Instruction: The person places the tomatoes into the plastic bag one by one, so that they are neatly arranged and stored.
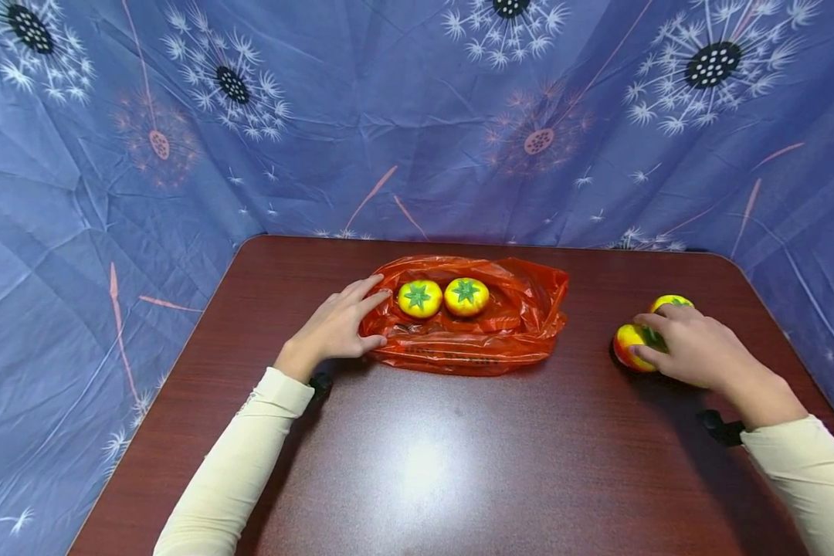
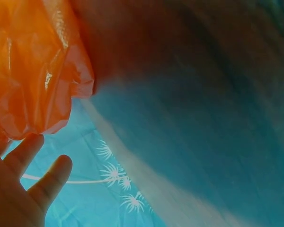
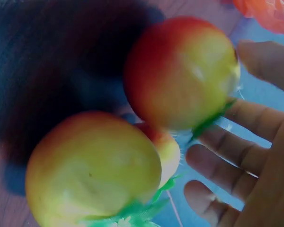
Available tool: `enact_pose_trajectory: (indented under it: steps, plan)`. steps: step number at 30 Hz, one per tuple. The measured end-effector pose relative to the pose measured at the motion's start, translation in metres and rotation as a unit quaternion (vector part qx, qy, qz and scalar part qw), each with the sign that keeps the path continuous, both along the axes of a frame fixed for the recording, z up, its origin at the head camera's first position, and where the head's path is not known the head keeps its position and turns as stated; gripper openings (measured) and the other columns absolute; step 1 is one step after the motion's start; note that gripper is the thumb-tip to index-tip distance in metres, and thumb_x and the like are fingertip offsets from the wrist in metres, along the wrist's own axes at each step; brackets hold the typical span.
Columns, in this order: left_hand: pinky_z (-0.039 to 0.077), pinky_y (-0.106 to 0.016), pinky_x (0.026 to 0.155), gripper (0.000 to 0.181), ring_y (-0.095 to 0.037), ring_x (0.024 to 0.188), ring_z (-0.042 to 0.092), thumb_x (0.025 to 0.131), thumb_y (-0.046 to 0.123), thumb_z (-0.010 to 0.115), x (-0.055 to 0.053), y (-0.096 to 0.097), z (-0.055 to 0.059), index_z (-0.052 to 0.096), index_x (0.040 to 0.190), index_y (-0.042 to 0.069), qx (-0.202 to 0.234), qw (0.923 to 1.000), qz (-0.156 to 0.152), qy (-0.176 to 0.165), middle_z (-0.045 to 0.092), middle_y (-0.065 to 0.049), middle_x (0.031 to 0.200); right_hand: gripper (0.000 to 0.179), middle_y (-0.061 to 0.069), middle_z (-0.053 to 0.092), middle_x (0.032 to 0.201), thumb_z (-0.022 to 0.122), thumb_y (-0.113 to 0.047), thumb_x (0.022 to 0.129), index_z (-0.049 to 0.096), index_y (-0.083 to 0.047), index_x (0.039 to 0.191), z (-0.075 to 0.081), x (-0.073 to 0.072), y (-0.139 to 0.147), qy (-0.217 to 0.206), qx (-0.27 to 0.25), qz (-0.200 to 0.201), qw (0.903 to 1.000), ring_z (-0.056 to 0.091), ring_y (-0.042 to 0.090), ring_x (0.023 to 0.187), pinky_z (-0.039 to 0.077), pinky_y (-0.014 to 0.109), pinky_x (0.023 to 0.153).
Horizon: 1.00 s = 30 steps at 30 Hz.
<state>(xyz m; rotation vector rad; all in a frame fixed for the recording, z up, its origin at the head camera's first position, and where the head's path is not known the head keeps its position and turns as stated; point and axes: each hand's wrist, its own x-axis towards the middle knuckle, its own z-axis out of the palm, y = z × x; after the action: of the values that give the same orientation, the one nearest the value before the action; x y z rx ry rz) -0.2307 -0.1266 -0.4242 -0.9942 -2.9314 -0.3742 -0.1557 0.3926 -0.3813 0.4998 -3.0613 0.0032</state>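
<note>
An orange-red plastic bag [image 1: 472,359] lies spread on the table with its mouth facing up. Two yellow fruits with green star-shaped tops, one on the left [image 1: 415,307] and one on the right [image 1: 467,307], sit inside it. My left hand [image 1: 333,324] rests at the bag's left edge, fingers spread and fingertips touching the plastic. Over at the right, my right hand [image 1: 698,345] reaches over a red-and-yellow fruit [image 3: 175,75], its thumb beside the skin and fingers near the leaves. A larger yellow fruit [image 3: 92,168] and a partly hidden one [image 3: 164,150] lie close by.
The dark reddish-brown table [image 1: 417,417] carries everything, with a bright light reflection in front of the bag. A blue cloth [image 1: 389,154] with dandelion prints hangs behind and at both sides. Each wrist wears a small black device, such as the right one [image 1: 719,427].
</note>
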Motion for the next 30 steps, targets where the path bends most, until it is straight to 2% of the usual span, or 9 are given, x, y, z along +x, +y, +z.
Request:
enact_pose_trajectory:
  steps: [3, 10, 15, 19, 22, 30]
  plan:
    - [0.042, -0.058, 0.107, 0.079, -0.032, 0.147, 0.034, 0.084, 0.048, 0.069, 0.0001, 0.0000, 0.0002, 0.043, 0.151, 0.014, 0.002, 1.0000, -0.001, 0.001, 0.026, -0.009, 0.165, 0.044, 0.022, 0.062, 0.108, 0.075, -0.028, 0.083, 0.067, -0.003, 0.118, -0.0025, 0.0001, -0.0013, -0.017, -0.008, 0.014, 0.9997, 0.063, 0.036, 0.092, 0.052, 0.060, 0.074]
    - [0.042, -0.058, 0.106, 0.079, -0.033, 0.147, 0.034, 0.083, 0.046, 0.070, 0.0006, 0.0001, 0.0012, 0.044, 0.150, 0.014, 0.002, 1.0000, -0.001, 0.002, 0.027, -0.009, 0.164, 0.044, 0.017, 0.063, 0.107, 0.079, -0.022, 0.080, 0.067, -0.005, 0.119, -0.0041, 0.0002, -0.0034, -0.011, -0.032, 0.041, 0.9986, 0.063, 0.031, 0.092, 0.052, 0.057, 0.079]
    - [0.042, -0.057, 0.108, 0.079, -0.032, 0.148, 0.033, 0.083, 0.045, 0.070, 0.0006, 0.0009, 0.0013, 0.044, 0.151, 0.014, 0.004, 1.0000, -0.001, -0.004, 0.027, -0.009, 0.165, 0.043, 0.017, 0.064, 0.109, 0.080, -0.020, 0.080, 0.068, -0.006, 0.119, -0.0049, -0.0003, -0.0034, -0.008, -0.038, 0.045, 0.9982, 0.064, 0.032, 0.095, 0.052, 0.058, 0.081]
    - [0.042, -0.057, 0.108, 0.079, -0.031, 0.148, 0.033, 0.083, 0.045, 0.071, 0.0009, 0.0005, 0.0013, 0.044, 0.150, 0.014, 0.005, 1.0000, 0.002, -0.005, 0.027, -0.008, 0.165, 0.044, 0.017, 0.065, 0.109, 0.081, -0.014, 0.076, 0.068, -0.006, 0.118, -0.0063, -0.0013, -0.0043, 0.005, -0.061, 0.073, 0.9954, 0.064, 0.035, 0.096, 0.051, 0.058, 0.082]
    - [0.042, -0.057, 0.107, 0.079, -0.032, 0.147, 0.034, 0.083, 0.045, 0.071, 0.0011, 0.0006, 0.0018, 0.044, 0.150, 0.014, 0.005, 1.0000, 0.001, -0.003, 0.027, -0.009, 0.164, 0.049, 0.019, 0.064, 0.114, 0.082, -0.009, 0.074, 0.067, -0.006, 0.120, -0.0068, -0.0019, -0.0059, -0.001, -0.081, 0.088, 0.9928, 0.062, 0.040, 0.102, 0.048, 0.059, 0.085]
    - [0.044, -0.057, 0.106, 0.079, -0.032, 0.147, 0.035, 0.082, 0.045, 0.071, 0.0016, 0.0011, 0.0034, 0.045, 0.150, 0.013, 0.005, 1.0000, -0.001, 0.000, 0.028, -0.009, 0.164, 0.057, 0.025, 0.057, 0.129, 0.080, -0.005, 0.074, 0.061, -0.003, 0.128, -0.0070, -0.0022, -0.0053, -0.027, -0.104, 0.073, 0.9915, 0.054, 0.047, 0.116, 0.042, 0.063, 0.092]
